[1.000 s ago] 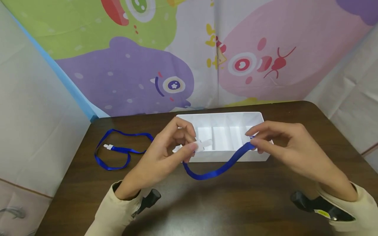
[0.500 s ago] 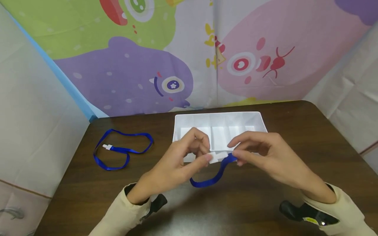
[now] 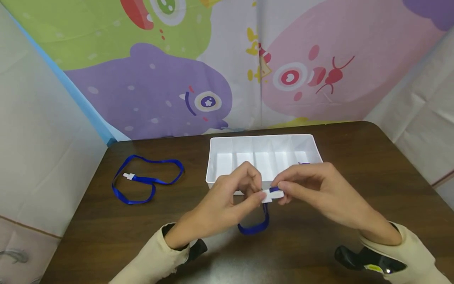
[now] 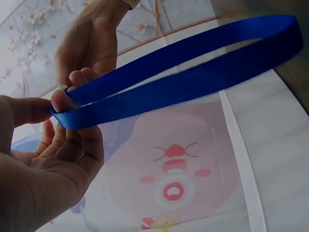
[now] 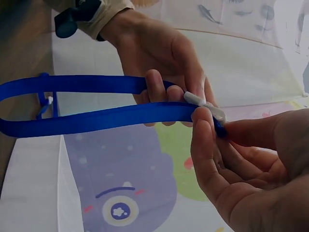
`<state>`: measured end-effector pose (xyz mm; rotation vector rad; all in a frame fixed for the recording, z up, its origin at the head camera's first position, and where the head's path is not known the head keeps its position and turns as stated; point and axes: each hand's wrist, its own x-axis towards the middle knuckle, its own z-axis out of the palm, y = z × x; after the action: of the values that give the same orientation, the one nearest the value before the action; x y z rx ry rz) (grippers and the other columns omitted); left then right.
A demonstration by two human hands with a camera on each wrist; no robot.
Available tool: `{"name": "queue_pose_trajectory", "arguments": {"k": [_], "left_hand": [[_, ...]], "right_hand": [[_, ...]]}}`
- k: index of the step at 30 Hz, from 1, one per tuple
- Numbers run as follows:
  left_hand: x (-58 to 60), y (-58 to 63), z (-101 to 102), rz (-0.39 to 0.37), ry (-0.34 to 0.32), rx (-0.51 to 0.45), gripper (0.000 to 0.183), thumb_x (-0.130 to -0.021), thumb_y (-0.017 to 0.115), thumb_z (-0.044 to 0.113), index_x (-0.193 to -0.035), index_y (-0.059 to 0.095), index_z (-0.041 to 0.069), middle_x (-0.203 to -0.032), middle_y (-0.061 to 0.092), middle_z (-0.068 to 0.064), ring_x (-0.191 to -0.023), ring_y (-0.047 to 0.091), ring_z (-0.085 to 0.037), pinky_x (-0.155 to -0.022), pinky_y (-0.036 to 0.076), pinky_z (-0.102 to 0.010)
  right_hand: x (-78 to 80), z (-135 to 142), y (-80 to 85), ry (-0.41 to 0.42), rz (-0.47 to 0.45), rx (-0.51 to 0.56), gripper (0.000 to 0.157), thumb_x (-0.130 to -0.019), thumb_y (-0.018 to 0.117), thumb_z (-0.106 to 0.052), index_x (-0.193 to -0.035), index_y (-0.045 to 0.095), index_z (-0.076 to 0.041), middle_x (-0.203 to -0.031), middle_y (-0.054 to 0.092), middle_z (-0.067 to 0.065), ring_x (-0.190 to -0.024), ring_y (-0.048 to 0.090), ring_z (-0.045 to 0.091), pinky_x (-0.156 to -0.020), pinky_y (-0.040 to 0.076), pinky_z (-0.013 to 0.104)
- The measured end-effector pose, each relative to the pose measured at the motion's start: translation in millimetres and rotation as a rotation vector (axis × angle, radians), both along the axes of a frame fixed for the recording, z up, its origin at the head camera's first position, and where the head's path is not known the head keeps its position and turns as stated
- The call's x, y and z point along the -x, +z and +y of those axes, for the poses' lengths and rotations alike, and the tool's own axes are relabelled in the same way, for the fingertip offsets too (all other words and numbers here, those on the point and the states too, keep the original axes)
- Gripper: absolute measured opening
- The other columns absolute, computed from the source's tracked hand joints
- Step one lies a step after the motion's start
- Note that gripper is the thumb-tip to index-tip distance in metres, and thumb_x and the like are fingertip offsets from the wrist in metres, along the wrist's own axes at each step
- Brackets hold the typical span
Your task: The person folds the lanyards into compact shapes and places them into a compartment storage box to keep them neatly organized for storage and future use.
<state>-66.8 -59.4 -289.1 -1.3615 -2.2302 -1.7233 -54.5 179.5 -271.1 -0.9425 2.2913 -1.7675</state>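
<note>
Nearest, the left hand (image 3: 227, 203) pinches the white clip (image 3: 267, 196) and the right hand (image 3: 319, 188) the end of the blue strap (image 3: 253, 229), well apart a second ago, now close together before the tray. The second lanyard (image 3: 153, 181) lies unmoved on the tabletop (image 3: 88, 232). Behind the hands, the white tray (image 3: 220, 162) shows more of its left side.
</note>
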Motion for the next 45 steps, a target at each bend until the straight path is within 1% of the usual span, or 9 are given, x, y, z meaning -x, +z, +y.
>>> {"name": "queue_pose_trajectory", "arguments": {"k": [4,8,15,19,24,33,39,44,45], "left_hand": [[-0.2,-1.9,1,0.003,0.026,-0.019,0.015,-0.095,0.062,0.002,-0.097,0.049,0.010,-0.072,0.060,0.002,-0.062,0.056,-0.004,-0.057,0.048,-0.023],[-1.6,-3.1,3,-0.009,0.053,-0.015,0.015,-0.095,0.062,0.002,-0.095,0.050,0.011,-0.072,0.060,0.002,-0.060,0.058,-0.004,-0.055,0.050,-0.025],[-2.7,-3.3,5,-0.023,0.053,0.017,0.014,-0.098,0.062,0.006,-0.102,0.049,0.010,-0.074,0.062,0.003,-0.062,0.058,-0.003,-0.056,0.051,-0.023],[-0.4,0.8,0,0.000,0.056,0.051,0.019,-0.097,0.063,0.005,-0.110,0.050,0.010,-0.074,0.063,0.005,-0.063,0.058,-0.003,-0.059,0.050,-0.022],[2.4,6.4,-8,0.031,0.064,0.087,0.023,-0.096,0.064,0.005,-0.114,0.051,0.011,-0.078,0.065,0.006,-0.067,0.060,-0.002,-0.064,0.050,-0.024],[4.1,15.2,-21,0.066,0.085,0.172,0.027,-0.096,0.065,0.009,-0.120,0.053,0.013,-0.077,0.062,0.010,-0.066,0.056,-0.003,-0.063,0.047,-0.024],[5.1,20.4,-28,0.082,0.117,0.148,0.026,-0.096,0.065,0.007,-0.119,0.055,0.013,-0.072,0.058,0.009,-0.064,0.055,-0.004,-0.061,0.045,-0.025],[6.0,26.6,-34,0.113,0.132,0.105,0.027,-0.095,0.066,0.006,-0.120,0.056,0.011,-0.074,0.060,0.006,-0.067,0.058,-0.006,-0.063,0.048,-0.026],[5.9,27.8,-36,0.119,0.139,0.101,0.027,-0.095,0.066,0.006,-0.119,0.056,0.011,-0.075,0.060,0.006,-0.068,0.058,-0.006,-0.061,0.048,-0.026]], "right_hand": [[-0.3,0,0.4,0.011,-0.006,-0.004,0.018,-0.096,0.061,0.002,-0.109,0.072,-0.006,-0.089,0.072,0.009,-0.075,0.071,0.023,-0.073,0.059,0.036],[-1.3,-3,-0.3,-0.007,0.002,-0.010,0.018,-0.094,0.065,0.002,-0.107,0.072,-0.007,-0.090,0.073,0.010,-0.077,0.071,0.022,-0.072,0.059,0.037],[-2.8,-2,1.7,-0.065,0.013,-0.061,0.015,-0.091,0.071,-0.004,-0.101,0.074,-0.014,-0.088,0.073,0.000,-0.078,0.070,0.020,-0.070,0.059,0.036],[-2.2,5,6.7,-0.093,0.031,-0.061,0.016,-0.090,0.071,-0.001,-0.101,0.074,-0.012,-0.085,0.073,0.003,-0.073,0.069,0.020,-0.067,0.059,0.037],[-3.1,15,14.1,-0.149,0.060,-0.066,0.018,-0.088,0.072,0.003,-0.101,0.074,-0.009,-0.083,0.072,0.006,-0.070,0.069,0.021,-0.064,0.059,0.036],[-3.2,35,26.9,-0.277,0.141,-0.154,0.020,-0.087,0.074,0.002,-0.101,0.073,-0.013,-0.082,0.073,0.003,-0.068,0.070,0.020,-0.061,0.057,0.029],[-3.9,46,32.6,-0.320,0.164,-0.152,0.021,-0.087,0.072,0.005,-0.103,0.073,-0.009,-0.083,0.073,0.007,-0.067,0.071,0.021,-0.063,0.058,0.027],[-3.8,51,36.4,-0.371,0.158,-0.190,0.021,-0.088,0.073,0.001,-0.105,0.073,-0.010,-0.088,0.074,0.006,-0.068,0.071,0.021,-0.065,0.058,0.027],[-3.3,51,36.8,-0.377,0.159,-0.198,0.020,-0.088,0.073,0.001,-0.105,0.074,-0.011,-0.088,0.074,0.005,-0.068,0.071,0.021,-0.064,0.058,0.027]]}}
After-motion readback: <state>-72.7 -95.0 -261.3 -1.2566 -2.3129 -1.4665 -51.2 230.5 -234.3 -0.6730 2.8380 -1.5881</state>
